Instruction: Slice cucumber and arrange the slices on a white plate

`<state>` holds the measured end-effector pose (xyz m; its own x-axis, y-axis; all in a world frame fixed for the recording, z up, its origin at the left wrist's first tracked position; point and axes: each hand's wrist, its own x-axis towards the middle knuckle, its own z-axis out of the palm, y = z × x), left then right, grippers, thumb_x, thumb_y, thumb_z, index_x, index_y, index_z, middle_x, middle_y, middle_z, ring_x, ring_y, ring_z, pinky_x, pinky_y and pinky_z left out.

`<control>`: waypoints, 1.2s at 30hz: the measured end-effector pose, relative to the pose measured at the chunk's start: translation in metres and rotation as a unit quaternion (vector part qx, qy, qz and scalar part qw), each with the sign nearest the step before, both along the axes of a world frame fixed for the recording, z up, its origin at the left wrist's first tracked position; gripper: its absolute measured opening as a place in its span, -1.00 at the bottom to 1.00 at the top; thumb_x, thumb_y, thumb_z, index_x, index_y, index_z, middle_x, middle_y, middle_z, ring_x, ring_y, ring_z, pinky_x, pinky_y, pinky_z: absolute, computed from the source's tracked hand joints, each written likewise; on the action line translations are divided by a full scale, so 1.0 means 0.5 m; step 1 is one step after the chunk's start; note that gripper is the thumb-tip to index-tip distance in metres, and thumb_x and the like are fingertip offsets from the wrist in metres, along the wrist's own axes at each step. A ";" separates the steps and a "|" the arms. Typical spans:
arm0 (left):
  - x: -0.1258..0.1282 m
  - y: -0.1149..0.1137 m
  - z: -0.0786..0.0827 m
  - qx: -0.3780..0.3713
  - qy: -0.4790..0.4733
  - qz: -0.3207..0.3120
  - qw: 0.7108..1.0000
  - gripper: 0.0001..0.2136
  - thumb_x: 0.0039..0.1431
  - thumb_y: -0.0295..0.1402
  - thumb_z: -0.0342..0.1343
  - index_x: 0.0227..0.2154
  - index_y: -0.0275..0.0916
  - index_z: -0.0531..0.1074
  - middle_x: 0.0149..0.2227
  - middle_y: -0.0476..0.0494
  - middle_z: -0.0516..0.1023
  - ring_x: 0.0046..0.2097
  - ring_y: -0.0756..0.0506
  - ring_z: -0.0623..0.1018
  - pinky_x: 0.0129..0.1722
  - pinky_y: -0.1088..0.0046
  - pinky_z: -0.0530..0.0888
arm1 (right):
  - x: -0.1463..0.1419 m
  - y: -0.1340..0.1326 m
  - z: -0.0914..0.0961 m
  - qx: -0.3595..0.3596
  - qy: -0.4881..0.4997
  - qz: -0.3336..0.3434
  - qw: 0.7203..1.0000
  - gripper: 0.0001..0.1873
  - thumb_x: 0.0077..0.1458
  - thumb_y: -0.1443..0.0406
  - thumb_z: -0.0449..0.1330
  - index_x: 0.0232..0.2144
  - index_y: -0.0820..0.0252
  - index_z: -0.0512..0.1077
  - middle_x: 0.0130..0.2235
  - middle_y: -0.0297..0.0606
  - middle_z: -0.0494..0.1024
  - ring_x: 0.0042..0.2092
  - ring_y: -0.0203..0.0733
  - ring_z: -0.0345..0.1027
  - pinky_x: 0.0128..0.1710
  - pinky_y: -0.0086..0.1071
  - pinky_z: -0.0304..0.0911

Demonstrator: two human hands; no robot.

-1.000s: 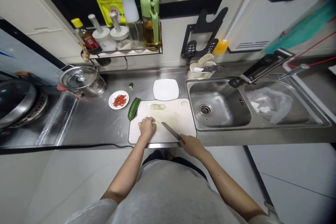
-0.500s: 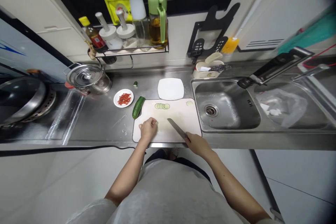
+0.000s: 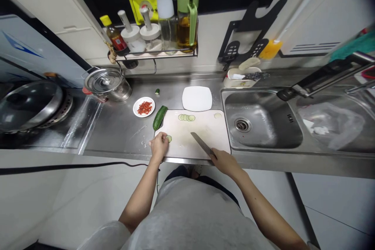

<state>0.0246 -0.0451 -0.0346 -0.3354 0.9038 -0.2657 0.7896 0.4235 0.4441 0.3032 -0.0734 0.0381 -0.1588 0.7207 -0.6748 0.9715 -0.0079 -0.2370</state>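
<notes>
Left hand (image 3: 159, 146) fingers pinch a cucumber piece (image 3: 169, 138). At its 3 o'clock, right hand (image 3: 224, 161) fingers clench the knife (image 3: 199, 143).

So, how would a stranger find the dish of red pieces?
Find the cutting board left of the sink. Beyond its far left corner, past the cucumber, sits a small round plate. Unlike the bare square plate, it holds red bits.

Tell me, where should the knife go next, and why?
Probably bring the knife left to the cucumber piece that the left hand holds down; the right hand has the blade well apart from its cut end.
</notes>
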 end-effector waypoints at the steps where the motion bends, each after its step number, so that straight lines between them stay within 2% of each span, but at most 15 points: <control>1: -0.001 0.000 0.001 -0.004 0.003 0.000 1.000 -0.88 0.12 -0.37 0.07 -0.27 -0.12 0.44 -0.30 -0.01 0.57 -0.18 -0.09 0.50 -0.10 0.30 0.17 | 0.000 0.000 0.000 0.000 0.000 0.000 1.000 -0.71 0.27 0.26 -0.11 -0.12 0.17 0.36 -0.17 -0.09 0.54 -0.13 -0.08 0.42 -0.32 -0.39 0.08; 7: 0.001 -0.008 0.001 -0.016 0.059 -0.007 0.998 -0.87 0.12 -0.30 0.08 -0.28 -0.10 0.48 -0.19 -0.11 0.52 -0.07 -0.19 0.43 -0.07 0.22 0.18 | 0.004 -0.002 -0.008 0.000 0.003 0.000 1.000 -0.69 0.26 0.27 -0.12 -0.09 0.18 0.36 -0.14 -0.09 0.54 -0.09 -0.07 0.40 -0.33 -0.39 0.07; 11: 0.006 -0.014 -0.003 -0.013 0.096 0.011 0.995 -0.85 0.12 -0.25 0.08 -0.27 -0.09 0.49 -0.11 -0.18 0.45 0.00 -0.26 0.37 -0.04 0.17 0.19 | 0.007 -0.001 -0.009 -0.004 0.003 -0.004 1.000 -0.70 0.27 0.26 -0.11 -0.09 0.18 0.36 -0.12 -0.09 0.53 -0.08 -0.07 0.40 -0.34 -0.39 0.07; 14: 0.009 -0.016 -0.009 -0.014 0.085 0.026 0.996 -0.82 0.15 -0.26 0.03 -0.22 -0.09 0.47 -0.11 -0.20 0.42 -0.02 -0.25 0.37 -0.05 0.17 0.21 | 0.011 -0.003 -0.008 -0.003 0.003 -0.006 1.000 -0.71 0.26 0.29 -0.10 -0.09 0.18 0.35 -0.11 -0.08 0.53 -0.08 -0.08 0.40 -0.34 -0.40 0.07; 18: 0.012 -0.024 -0.012 -0.011 0.072 0.040 0.997 -0.83 0.18 -0.24 0.02 -0.27 -0.10 0.49 -0.07 -0.21 0.41 -0.01 -0.26 0.35 -0.07 0.16 0.22 | 0.021 -0.010 -0.014 0.003 -0.001 -0.019 1.000 -0.71 0.26 0.27 -0.09 -0.09 0.17 0.36 -0.12 -0.09 0.54 -0.08 -0.07 0.41 -0.33 -0.39 0.07; 22: 0.025 -0.027 0.002 0.030 0.073 0.058 0.995 -0.78 0.20 -0.18 0.00 -0.25 -0.09 0.50 -0.05 -0.21 0.40 0.01 -0.27 0.34 -0.04 0.14 0.21 | 0.036 -0.017 -0.026 0.008 0.006 -0.031 0.999 -0.69 0.25 0.26 -0.11 -0.10 0.17 0.37 -0.16 -0.10 0.55 -0.10 -0.07 0.41 -0.31 -0.38 0.07; 25: 0.065 0.002 0.019 0.072 0.054 0.044 0.995 -0.78 0.21 -0.17 0.00 -0.21 -0.08 0.49 -0.06 -0.20 0.40 0.02 -0.25 0.34 -0.01 0.16 0.21 | 0.043 -0.019 -0.031 0.015 0.006 -0.041 0.999 -0.68 0.26 0.23 -0.12 -0.09 0.14 0.36 -0.17 -0.12 0.54 -0.12 -0.07 0.41 -0.32 -0.39 0.05; 29: 0.150 0.088 0.030 0.084 0.015 -0.050 0.995 -0.74 0.21 -0.18 0.01 -0.10 -0.05 0.46 -0.05 -0.19 0.40 0.03 -0.22 0.34 0.00 0.20 0.21 | 0.046 -0.018 -0.030 0.018 -0.004 -0.055 0.998 -0.67 0.27 0.20 -0.12 -0.06 0.13 0.34 -0.16 -0.11 0.54 -0.12 -0.07 0.41 -0.32 -0.39 0.05; 33: 0.208 0.169 0.016 0.055 0.031 -0.112 0.992 -0.70 0.19 -0.21 0.01 -0.02 0.00 0.41 -0.02 -0.19 0.36 0.05 -0.24 0.30 0.02 0.17 0.19 | 0.051 -0.023 -0.029 0.029 -0.007 -0.061 0.998 -0.67 0.28 0.20 -0.12 -0.07 0.17 0.35 -0.17 -0.10 0.55 -0.14 -0.07 0.42 -0.35 -0.39 0.03; 36: 0.221 0.198 0.003 0.043 0.047 -0.140 0.988 -0.70 0.19 -0.21 0.01 -0.02 -0.01 0.40 -0.02 -0.20 0.36 0.06 -0.24 0.29 0.03 0.16 0.17 | 0.058 -0.030 -0.033 0.032 -0.008 -0.069 0.997 -0.67 0.27 0.20 -0.11 -0.07 0.18 0.34 -0.18 -0.10 0.55 -0.14 -0.08 0.43 -0.36 -0.40 0.02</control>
